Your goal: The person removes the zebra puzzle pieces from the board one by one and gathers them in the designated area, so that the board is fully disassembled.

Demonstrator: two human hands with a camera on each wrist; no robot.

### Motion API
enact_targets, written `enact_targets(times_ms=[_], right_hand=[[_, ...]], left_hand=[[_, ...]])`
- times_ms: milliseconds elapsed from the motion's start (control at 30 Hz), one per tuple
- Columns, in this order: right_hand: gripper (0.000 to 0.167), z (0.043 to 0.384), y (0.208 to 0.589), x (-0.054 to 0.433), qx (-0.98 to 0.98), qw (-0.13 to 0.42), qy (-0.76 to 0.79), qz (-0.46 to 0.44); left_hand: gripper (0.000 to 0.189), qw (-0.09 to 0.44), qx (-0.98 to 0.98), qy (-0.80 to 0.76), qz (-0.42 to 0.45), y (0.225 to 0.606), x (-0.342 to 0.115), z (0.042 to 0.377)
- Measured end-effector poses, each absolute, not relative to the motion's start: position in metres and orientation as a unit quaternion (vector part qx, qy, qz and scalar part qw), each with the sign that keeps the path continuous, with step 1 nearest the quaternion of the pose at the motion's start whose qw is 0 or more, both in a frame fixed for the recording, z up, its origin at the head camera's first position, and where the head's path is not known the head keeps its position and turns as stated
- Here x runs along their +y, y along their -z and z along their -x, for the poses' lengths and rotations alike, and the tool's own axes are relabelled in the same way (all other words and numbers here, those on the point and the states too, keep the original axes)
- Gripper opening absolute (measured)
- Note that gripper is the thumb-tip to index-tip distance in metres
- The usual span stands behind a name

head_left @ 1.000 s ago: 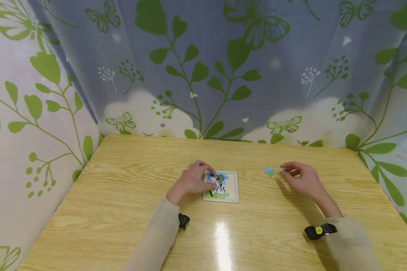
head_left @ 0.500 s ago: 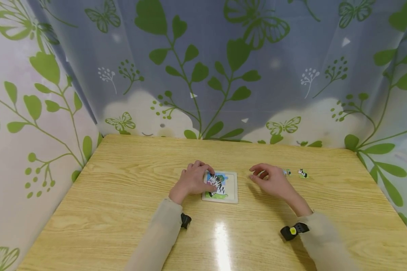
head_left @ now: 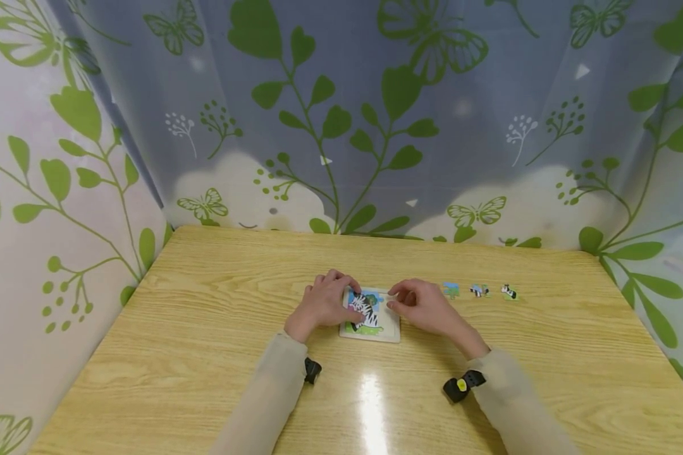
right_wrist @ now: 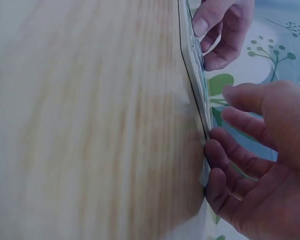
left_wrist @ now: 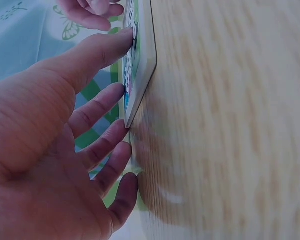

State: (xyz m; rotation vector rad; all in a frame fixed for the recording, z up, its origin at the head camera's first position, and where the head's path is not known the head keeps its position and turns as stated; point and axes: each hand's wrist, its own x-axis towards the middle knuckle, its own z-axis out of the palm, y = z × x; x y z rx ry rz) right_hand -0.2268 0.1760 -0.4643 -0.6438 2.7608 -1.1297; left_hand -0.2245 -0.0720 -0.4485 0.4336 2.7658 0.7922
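A small square jigsaw puzzle (head_left: 370,330) in a pale wooden tray lies on the table, showing a zebra, a tree and grass on its left part; its right part is bare wood. My left hand (head_left: 324,300) holds it at the left side, thumb on the picture and index finger toward the far edge. In the left wrist view that thumb (left_wrist: 110,47) lies on the puzzle's face. My right hand (head_left: 427,305) hovers at the tray's right side, fingertips at its upper right corner. Nothing shows between thumb and index finger of my right hand (right_wrist: 260,165) in its wrist view.
Right of the puzzle lie three loose jigsaw pieces in a row: a blue-green piece (head_left: 451,290), a blue and black one (head_left: 480,290) and a black-and-white one on green (head_left: 509,292). A printed curtain (head_left: 353,158) hangs behind the wooden table (head_left: 233,265).
My right hand has moved left from the loose pieces to the puzzle's right edge, uncovering the row of pieces. The left hand and puzzle have stayed almost still.
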Motion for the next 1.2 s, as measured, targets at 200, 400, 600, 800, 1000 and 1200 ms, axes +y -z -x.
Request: enact_targets(times_ms=[200, 400, 600, 800, 1000, 1200], right_hand=[[0.020, 0.231, 0.467, 0.170, 0.915, 0.047, 0.339, 0.213], [0.022, 0.234, 0.466, 0.164, 0.922, 0.050, 0.322, 0.209], [0.020, 0.235, 0.465, 0.160, 0.922, 0.046, 0.322, 0.209], [0.012, 0.236, 0.467, 0.157, 0.927, 0.036, 0.318, 0.198], [0.007, 0.238, 0.467, 0.152, 0.929, 0.038, 0.325, 0.173], [0.006, 0.239, 0.467, 0.151, 0.925, 0.048, 0.343, 0.156]], left_hand=[[0.047, 0.116, 0.945, -0.268, -0.146, 0.449, -0.071, 0.225], [0.047, 0.116, 0.946, -0.268, -0.143, 0.449, -0.071, 0.225], [0.046, 0.115, 0.947, -0.264, -0.144, 0.450, -0.071, 0.226], [0.046, 0.117, 0.946, -0.266, -0.145, 0.449, -0.071, 0.226], [0.046, 0.116, 0.946, -0.265, -0.144, 0.448, -0.071, 0.225], [0.046, 0.116, 0.947, -0.268, -0.137, 0.448, -0.070, 0.224]])
